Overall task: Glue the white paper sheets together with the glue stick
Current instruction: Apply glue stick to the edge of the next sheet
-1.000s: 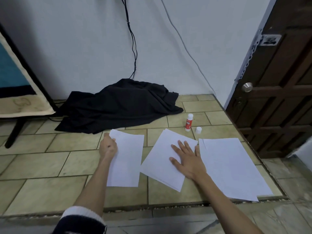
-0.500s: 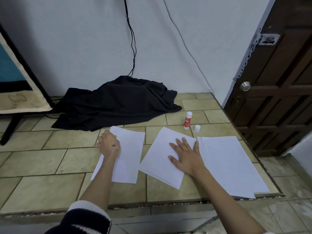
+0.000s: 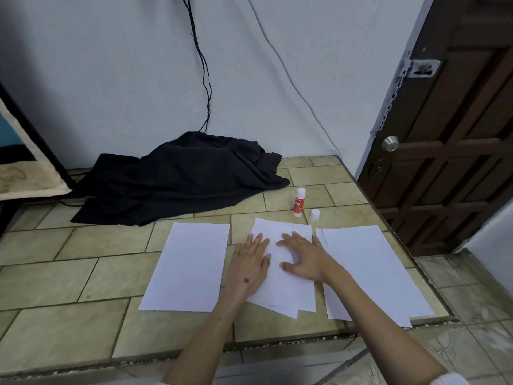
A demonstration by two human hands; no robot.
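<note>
Your left hand (image 3: pixel 248 266) & right hand (image 3: pixel 302 261) lie flat, fingers spread, on smooth middle paper stack (image 3: pixel 288 290); tiled tabletop (image 3: pixel 83 279); cylindrical glue stick (image 3: pixel 299 202) upright, uncapped.

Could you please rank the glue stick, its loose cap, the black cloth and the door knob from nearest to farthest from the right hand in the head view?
From the right hand:
1. Loose cap, just beyond the fingertips, slightly right.
2. Glue stick, upright, just behind the cap.
3. Black cloth, farther back and left, by the wall.
4. Door knob, up on the door at right.
</note>
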